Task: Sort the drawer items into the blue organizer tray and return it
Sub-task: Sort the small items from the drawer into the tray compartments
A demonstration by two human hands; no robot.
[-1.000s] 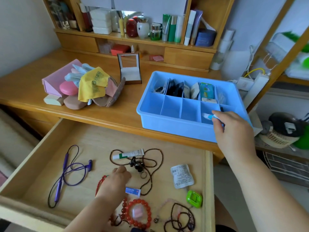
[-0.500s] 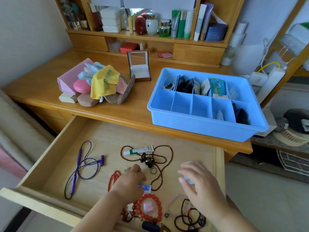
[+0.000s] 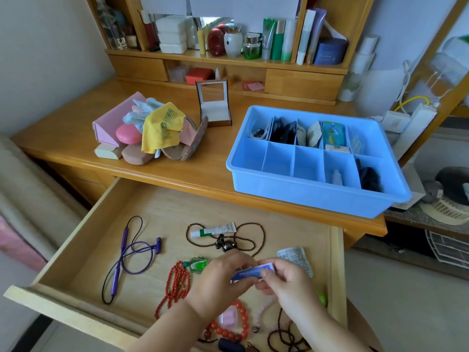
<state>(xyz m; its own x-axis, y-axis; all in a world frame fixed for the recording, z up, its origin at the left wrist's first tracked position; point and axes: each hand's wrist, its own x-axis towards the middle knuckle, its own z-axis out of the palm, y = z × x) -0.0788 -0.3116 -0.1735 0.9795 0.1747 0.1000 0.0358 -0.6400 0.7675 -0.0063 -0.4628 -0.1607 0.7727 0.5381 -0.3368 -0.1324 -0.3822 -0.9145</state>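
Over the open wooden drawer (image 3: pixel 76 252) my left hand (image 3: pixel 218 283) and my right hand (image 3: pixel 291 288) both pinch a small blue and white tube (image 3: pixel 252 272) between them. Below and around them lie a white and green tube (image 3: pixel 213 229), a brown bead necklace (image 3: pixel 256 237), purple earphones (image 3: pixel 127 255), red beads (image 3: pixel 177 283), a green pendant (image 3: pixel 198 264), a white sachet (image 3: pixel 295 256) and a red bead bracelet (image 3: pixel 228 331). The blue organizer tray (image 3: pixel 291 193) stands on the desk at the right, its back compartments holding packets.
A pile of glasses cases and a yellow cloth (image 3: pixel 162 128) lies on the desk at the left, an open small box (image 3: pixel 214 105) behind it. Shelves with bottles stand at the back. A power strip (image 3: pixel 413 123) sits right of the tray.
My right hand came back from the tray to the drawer. My left hand lifted the small blue tube, and both hands now hold it above the beads.
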